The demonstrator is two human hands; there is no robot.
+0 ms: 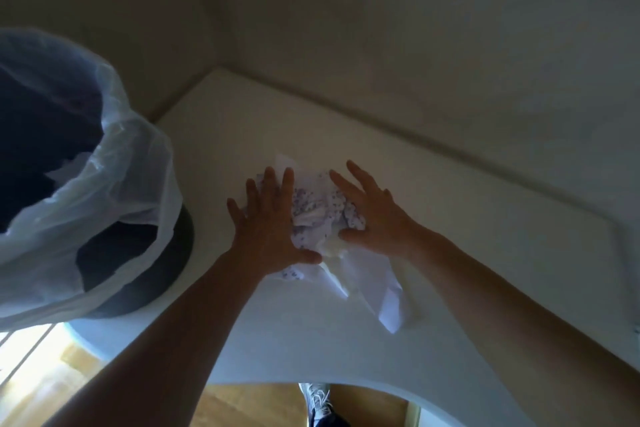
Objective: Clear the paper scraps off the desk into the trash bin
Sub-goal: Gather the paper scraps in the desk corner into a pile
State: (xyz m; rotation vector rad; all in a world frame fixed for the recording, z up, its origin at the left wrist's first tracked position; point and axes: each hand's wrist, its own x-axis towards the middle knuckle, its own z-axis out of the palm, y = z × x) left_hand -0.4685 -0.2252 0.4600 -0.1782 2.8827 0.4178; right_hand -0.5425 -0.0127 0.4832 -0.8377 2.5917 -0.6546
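Note:
A pile of white paper scraps [320, 215], some with small purple print, lies in the middle of the white desk [450, 253]. My left hand [268, 222] rests flat on the pile's left side with fingers spread. My right hand [372, 211] lies flat on the pile's right side, fingers also apart. A larger folded white sheet [374, 288] sticks out from under the pile toward the desk's near edge. The dark trash bin [114, 253] with a translucent plastic liner [131, 191] stands at the left, against the desk's left end.
The desk sits in a corner, with walls behind it and to the left. Its near edge curves inward, and a wooden floor and a grey shoe [317, 399] show below it. Bright light falls on the floor at the lower left.

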